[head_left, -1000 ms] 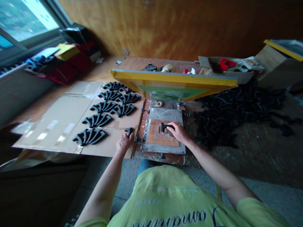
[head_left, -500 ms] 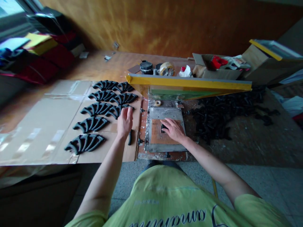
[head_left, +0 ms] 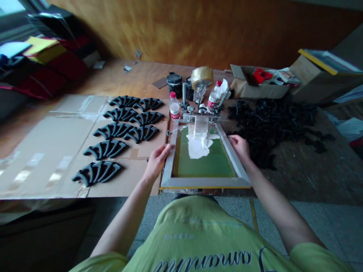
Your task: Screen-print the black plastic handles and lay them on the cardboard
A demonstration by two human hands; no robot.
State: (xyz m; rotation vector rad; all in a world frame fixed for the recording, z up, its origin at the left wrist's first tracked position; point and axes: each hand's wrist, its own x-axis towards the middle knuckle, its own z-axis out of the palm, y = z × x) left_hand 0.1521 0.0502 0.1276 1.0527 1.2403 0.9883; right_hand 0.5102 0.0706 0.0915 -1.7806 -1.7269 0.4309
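Observation:
A screen printing frame (head_left: 208, 183) with a grey border and green mesh lies lowered in front of me, covering the metal plate. My left hand (head_left: 157, 160) holds its left side, fingertips on the border. On the opposite side my right hand (head_left: 241, 148) grips the right edge, with its fingers curled. White ink (head_left: 197, 149) is spread on the upper mesh, below a squeegee (head_left: 202, 126) that leans at the hinge end. Left of the frame, rows of curved black handle-like pieces (head_left: 106, 149) are fanned out on cardboard (head_left: 68, 139).
A jumbled heap of black pieces (head_left: 266, 132) lies to the right. Behind the frame stand red-capped bottles (head_left: 174, 107), a dark ink tub (head_left: 174, 85) and a tape roll (head_left: 202, 76). An open carton (head_left: 261, 89) sits at the back right.
The frame has swung down from its raised position onto the plate. Both hands have moved to its sides. The single black piece near my left forearm no longer shows on the cardboard.

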